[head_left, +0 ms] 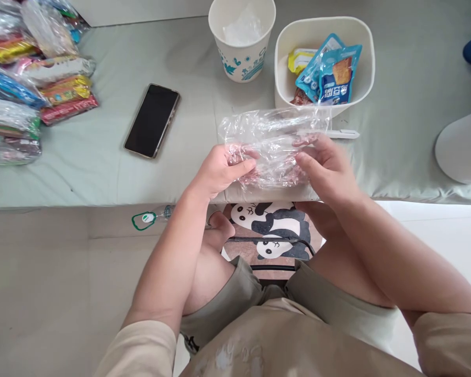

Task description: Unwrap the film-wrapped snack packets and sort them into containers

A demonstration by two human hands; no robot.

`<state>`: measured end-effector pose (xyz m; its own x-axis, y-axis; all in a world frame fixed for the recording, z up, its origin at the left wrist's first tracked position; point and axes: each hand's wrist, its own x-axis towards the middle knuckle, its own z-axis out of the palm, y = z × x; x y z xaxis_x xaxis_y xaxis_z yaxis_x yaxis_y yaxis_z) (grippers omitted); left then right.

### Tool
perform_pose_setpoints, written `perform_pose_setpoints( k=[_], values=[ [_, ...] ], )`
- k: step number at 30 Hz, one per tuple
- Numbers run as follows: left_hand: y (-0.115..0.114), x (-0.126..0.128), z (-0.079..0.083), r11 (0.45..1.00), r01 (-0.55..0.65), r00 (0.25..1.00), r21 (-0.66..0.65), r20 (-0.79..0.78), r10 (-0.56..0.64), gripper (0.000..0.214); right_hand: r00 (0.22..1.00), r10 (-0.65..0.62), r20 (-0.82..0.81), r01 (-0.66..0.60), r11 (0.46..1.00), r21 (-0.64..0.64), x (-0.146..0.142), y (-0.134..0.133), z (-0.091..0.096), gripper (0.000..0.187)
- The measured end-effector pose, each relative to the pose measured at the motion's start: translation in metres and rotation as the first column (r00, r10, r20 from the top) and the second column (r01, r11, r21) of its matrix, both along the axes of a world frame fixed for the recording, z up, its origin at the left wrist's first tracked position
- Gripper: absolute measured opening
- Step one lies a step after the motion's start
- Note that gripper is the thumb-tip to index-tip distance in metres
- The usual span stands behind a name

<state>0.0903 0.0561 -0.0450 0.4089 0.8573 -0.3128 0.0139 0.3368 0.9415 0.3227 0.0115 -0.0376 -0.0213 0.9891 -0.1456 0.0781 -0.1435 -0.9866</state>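
Observation:
A crumpled clear plastic bag (272, 137) with something reddish inside is held between both hands at the front edge of a pale green surface (102, 152). My left hand (222, 170) pinches the bag's left end, fingers closed on the plastic. My right hand (325, 167) grips its right end, fingers curled over it. Just behind the bag stands a white tub (363, 57) holding several snack packets, among them a blue one (339, 73).
A paper cup (241, 39) with clear plastic inside stands left of the tub. A black phone (152, 120) lies face up further left. A pile of wrapped snacks (27, 78) fills the far left. A white lid-like object (461, 146) sits at the right edge. A panda-print stool (272, 230) shows below my knees.

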Motion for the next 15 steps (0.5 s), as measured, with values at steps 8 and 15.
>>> perform_pose_setpoints(
  k=[8, 15],
  values=[
    [-0.002, -0.005, 0.009, 0.999, 0.03, 0.998, -0.043, 0.061, -0.027, 0.037, 0.993, 0.049, -0.108, -0.06, 0.993, -0.098, 0.001, -0.002, 0.003, 0.03],
    [0.002, -0.007, 0.014, 1.0, -0.022, 0.969, -0.007, 0.247, 0.023, 0.032, 0.936, 0.011, -0.351, -0.027, 0.999, -0.041, 0.0, 0.002, 0.011, 0.026]
  ],
)
